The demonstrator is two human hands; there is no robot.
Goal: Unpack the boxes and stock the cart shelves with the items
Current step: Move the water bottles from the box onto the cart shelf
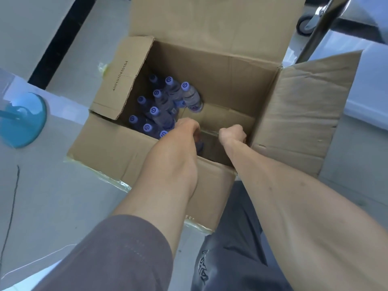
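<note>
From the head view, an open cardboard box sits on a pale, smooth floor, its four brown corrugated flaps folded outward; the right flap is creased and wrinkled, the left one carries a printed line of digits, and strips of clear yellowish tape cling to the near flap's edges. Inside, clustered in the left half of the box, stand clear plastic water bottles with round violet caps, each cap marked with a white swirl; most are upright, while one at the far right of the cluster leans over toward the bare cardboard bottom. Both arms reach down into the box from the near side. The left hand is curled at the edge of the bottle cluster, and the right hand is balled like a fist beside it; a thin, glinting sheet of clear plastic wrap stretches between them, and each hand seems to pinch it, though the fingertips are hidden. The left arm wears a soft brown sleeve pushed up the forearm; the right forearm is bare. Grey trousers show below. At the left lies a glossy turquoise round base, and at the upper right a shiny metal cart leg slants down beside a small grey caster wheel.
</note>
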